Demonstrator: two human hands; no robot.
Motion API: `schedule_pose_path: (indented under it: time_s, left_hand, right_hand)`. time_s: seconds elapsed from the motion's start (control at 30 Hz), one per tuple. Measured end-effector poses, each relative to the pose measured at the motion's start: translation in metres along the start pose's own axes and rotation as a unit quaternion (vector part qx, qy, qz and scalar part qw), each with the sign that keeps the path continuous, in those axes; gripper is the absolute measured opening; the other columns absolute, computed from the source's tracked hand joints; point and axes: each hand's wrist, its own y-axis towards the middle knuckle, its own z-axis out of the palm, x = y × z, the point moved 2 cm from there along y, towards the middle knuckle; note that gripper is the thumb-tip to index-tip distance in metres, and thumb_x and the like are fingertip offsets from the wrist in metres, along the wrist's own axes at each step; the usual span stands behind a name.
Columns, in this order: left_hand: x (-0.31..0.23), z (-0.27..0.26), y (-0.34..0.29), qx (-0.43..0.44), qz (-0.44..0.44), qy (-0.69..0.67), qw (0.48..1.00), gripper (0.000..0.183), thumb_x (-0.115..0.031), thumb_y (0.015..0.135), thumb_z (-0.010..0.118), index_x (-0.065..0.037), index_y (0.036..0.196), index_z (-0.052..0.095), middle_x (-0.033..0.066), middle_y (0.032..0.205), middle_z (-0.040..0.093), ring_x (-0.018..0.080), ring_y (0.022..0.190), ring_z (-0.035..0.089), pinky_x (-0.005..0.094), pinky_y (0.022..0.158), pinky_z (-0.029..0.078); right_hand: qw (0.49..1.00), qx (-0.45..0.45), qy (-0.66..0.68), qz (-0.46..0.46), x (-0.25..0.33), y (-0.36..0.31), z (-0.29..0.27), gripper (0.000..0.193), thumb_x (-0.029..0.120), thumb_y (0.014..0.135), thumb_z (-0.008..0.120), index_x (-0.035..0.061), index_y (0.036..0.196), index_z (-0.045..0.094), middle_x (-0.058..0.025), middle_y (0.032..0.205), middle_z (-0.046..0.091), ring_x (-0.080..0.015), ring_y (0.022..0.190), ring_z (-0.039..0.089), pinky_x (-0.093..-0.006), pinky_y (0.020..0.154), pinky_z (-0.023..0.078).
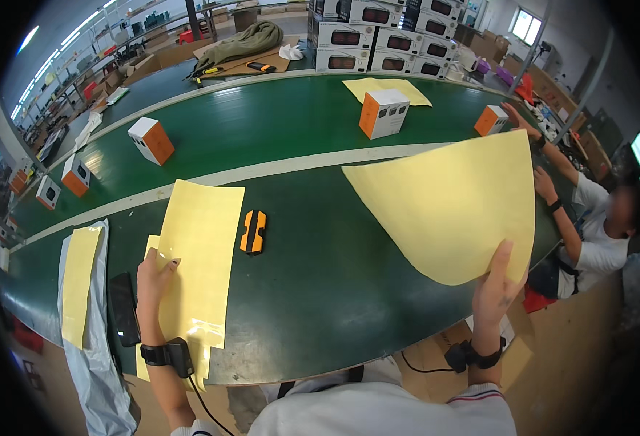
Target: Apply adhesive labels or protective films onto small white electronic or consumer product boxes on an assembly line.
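On the near side of the green table, the right hand pinches 1 large yellow sheet by its lower right corner — raised and curling. The left hand lies on the overlapping yellow sheets; whether it grips them, I cannot tell. The step seems to be separating sheets — the next move calls for controlling that curl.
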Motion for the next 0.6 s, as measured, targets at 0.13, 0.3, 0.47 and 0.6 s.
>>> schedule_pose_path:
  time_s: [0.13, 0.3, 0.47, 0.6]
  left_hand:
    - [0.001, -0.001, 0.000, 0.004, -0.009, -0.008, 1.000, 0.036, -0.021, 0.077, 0.072, 0.005, 0.087, 0.048, 0.0251, 0.072, 0.059, 0.0421, 0.067, 0.058, 0.0424, 0.057, 0.045]
    - [0.004, 0.004, -0.001, -0.008, 0.011, -0.006, 1.000, 0.035, -0.021, 0.079, 0.070, 0.004, 0.088, 0.048, 0.0247, 0.072, 0.059, 0.0434, 0.068, 0.057, 0.0433, 0.056, 0.044]
    - [0.004, 0.005, -0.003, -0.051, 0.037, -0.034, 0.997, 0.028, -0.019, 0.084, 0.065, 0.002, 0.091, 0.047, 0.0258, 0.073, 0.058, 0.0450, 0.070, 0.056, 0.0446, 0.055, 0.043]
    - [0.011, 0.001, -0.003, -0.061, 0.012, -0.049, 0.997, 0.027, -0.018, 0.086, 0.064, 0.001, 0.090, 0.045, 0.0257, 0.067, 0.054, 0.0460, 0.065, 0.054, 0.0470, 0.051, 0.039]
  right_hand:
    - [0.950, 0.012, 0.246, 0.190, -0.007, 0.015, 0.008, 0.031, 0.016, 0.096, 0.052, -0.0017, 0.121, 0.050, -0.0068, 0.107, 0.060, -0.0113, 0.089, 0.060, -0.0230, 0.070, 0.050]
    - [0.929, -0.005, 0.284, 0.235, 0.009, 0.048, 0.033, 0.030, 0.011, 0.094, 0.054, -0.0031, 0.120, 0.048, -0.0115, 0.108, 0.060, -0.0163, 0.086, 0.065, -0.0237, 0.061, 0.057]
    - [0.931, 0.166, 0.268, 0.182, 0.023, 0.126, 0.072, 0.038, 0.004, 0.087, 0.059, -0.0060, 0.121, 0.046, -0.0143, 0.110, 0.059, -0.0227, 0.090, 0.066, -0.0294, 0.068, 0.061]
    - [0.962, 0.153, 0.221, -0.053, 0.052, 0.176, 0.173, 0.047, 0.005, 0.087, 0.057, 0.0096, 0.132, 0.042, -0.0092, 0.104, 0.059, -0.0225, 0.084, 0.066, -0.0299, 0.068, 0.059]
